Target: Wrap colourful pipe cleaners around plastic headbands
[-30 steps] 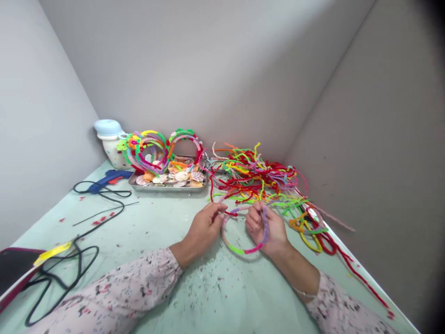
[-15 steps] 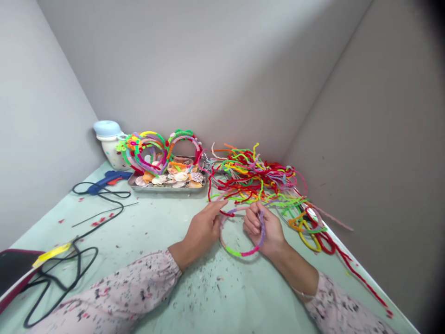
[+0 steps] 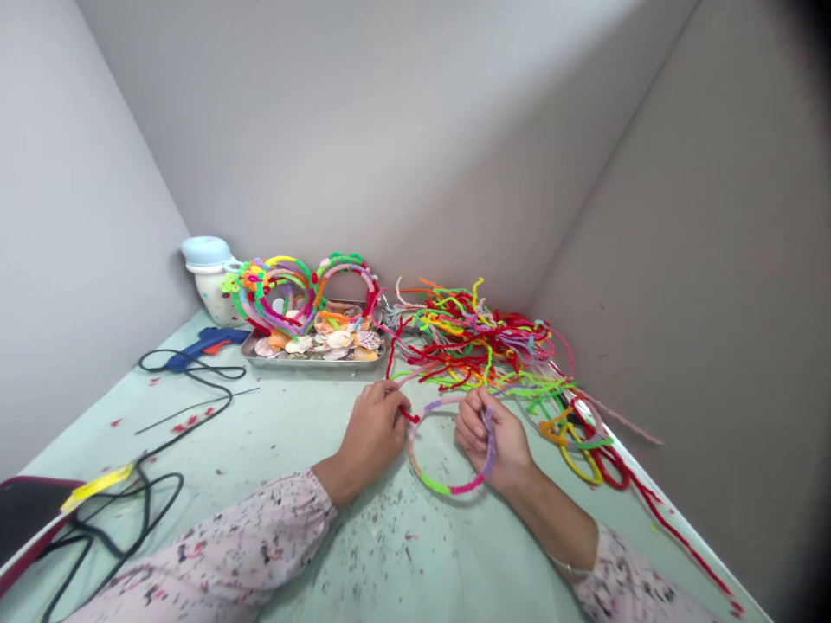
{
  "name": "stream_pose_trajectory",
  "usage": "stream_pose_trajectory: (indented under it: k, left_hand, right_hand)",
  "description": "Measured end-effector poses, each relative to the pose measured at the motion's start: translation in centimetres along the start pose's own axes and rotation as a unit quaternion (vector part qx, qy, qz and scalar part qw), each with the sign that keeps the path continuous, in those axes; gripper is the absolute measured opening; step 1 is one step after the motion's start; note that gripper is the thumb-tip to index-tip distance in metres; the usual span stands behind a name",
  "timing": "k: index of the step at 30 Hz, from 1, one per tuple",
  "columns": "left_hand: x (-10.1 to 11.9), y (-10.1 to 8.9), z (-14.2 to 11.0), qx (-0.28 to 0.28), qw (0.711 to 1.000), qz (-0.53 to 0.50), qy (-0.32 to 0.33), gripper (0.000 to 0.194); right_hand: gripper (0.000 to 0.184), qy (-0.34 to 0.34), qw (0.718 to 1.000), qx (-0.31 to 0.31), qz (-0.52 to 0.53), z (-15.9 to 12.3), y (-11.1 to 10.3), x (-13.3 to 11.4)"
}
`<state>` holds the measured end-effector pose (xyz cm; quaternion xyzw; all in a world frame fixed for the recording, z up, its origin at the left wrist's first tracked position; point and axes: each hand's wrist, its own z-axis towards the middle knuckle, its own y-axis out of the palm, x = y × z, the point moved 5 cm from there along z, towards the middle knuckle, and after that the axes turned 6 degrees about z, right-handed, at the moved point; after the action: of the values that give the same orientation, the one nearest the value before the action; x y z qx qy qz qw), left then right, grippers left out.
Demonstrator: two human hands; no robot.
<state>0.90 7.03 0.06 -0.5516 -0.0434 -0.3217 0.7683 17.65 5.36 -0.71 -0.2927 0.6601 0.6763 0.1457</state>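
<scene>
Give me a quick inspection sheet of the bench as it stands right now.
Surface: pale green mat, scattered with small flecks.
Job's things: multicoloured pipe-cleaner-wrapped hoop, held in both hands.
Clutter: loose pipe cleaners heaped ahead; metal tray of shells; colourful headbands beside them.
Hands: left hand pinches a red pipe-cleaner end; right hand grips the hoop's purple section.
Cables: black cord looping from a blue glue gun.
Surroundings: grey walls; white pot with a blue lid.
</scene>
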Motion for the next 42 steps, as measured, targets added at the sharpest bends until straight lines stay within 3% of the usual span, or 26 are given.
stream_pose_trajectory:
  k: [3,6,10,12,17,20,27,31,35,42]
  left_hand:
    - [-0.4,-0.3,0.3,0.011,0.999,-0.020,-0.031,0.014]
    - [-0.6,-1.6,0.5,0.072,0.995,-0.046,-0.059,0.020]
    - [0.6,-3.7,0.1,0.162,0.985,-0.054,-0.023,0.033]
    - [1.5,-4.2,-0.4,0.177,0.981,-0.075,0.020,0.039]
    - [4.4,-2.8,-1.9,0.032,0.976,-0.161,0.141,0.025]
    - [5.9,-1.8,-2.6,-0.067,0.965,-0.161,0.198,0.025]
    - [6.5,-0.5,-3.1,-0.174,0.951,-0.126,0.223,0.034]
    - [6.5,-0.4,-3.1,-0.168,0.953,-0.100,0.232,0.018]
    - [6.0,-1.0,-2.6,-0.099,0.970,-0.100,0.200,0.019]
    - [5.1,-1.8,-2.0,-0.026,0.978,-0.137,0.157,0.026]
  right_hand:
    - [0.031,0.001,1.000,0.005,-0.005,0.0,-0.1,0.0]
    - [0.030,0.000,1.000,0.005,-0.006,0.0,-0.2,0.0]
    - [0.030,-0.002,1.000,0.003,-0.009,0.1,-0.3,0.0]
    - [0.031,-0.006,1.000,0.006,-0.019,0.1,-0.3,0.0]
    - [0.034,-0.026,0.999,0.016,-0.044,0.1,-0.1,-0.2]
    - [0.037,-0.050,0.996,0.037,-0.064,0.0,-0.1,-0.4]
    - [0.040,-0.121,0.979,0.071,-0.147,-0.5,0.1,-0.5]
    - [0.037,-0.132,0.976,0.082,-0.151,-0.3,-0.2,-0.5]
    - [0.031,-0.132,0.977,0.096,-0.137,-0.1,-0.7,-0.7]
    - [0.017,-0.131,0.969,0.053,-0.204,-0.6,-0.3,-0.5]
